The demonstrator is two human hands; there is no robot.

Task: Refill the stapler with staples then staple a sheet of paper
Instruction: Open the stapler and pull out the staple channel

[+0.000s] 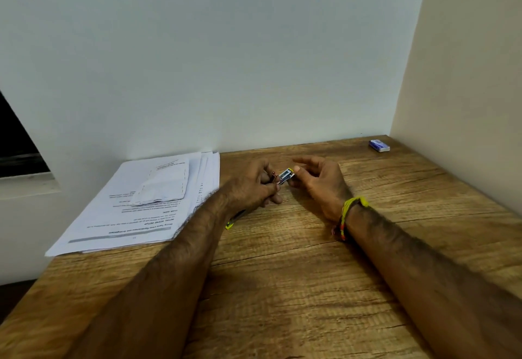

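A small stapler (285,175), silver with a yellow edge, is held just above the wooden desk (282,274) between both hands. My left hand (251,186) is closed around its near end, where a reddish part shows between the fingers. My right hand (319,180) pinches the far end between thumb and a finger, the other fingers spread. Whether staples are inside is too small to tell. A small blue and white staple box (379,145) lies at the far right corner. A stack of printed paper sheets (135,209) lies on the left, with a folded sheet (163,186) on top.
A yellow-green object (230,224), perhaps a pen, sticks out from under my left wrist. White walls close the desk at the back and on the right. The paper stack overhangs the desk's left edge. My right wrist wears a yellow thread band (350,206).
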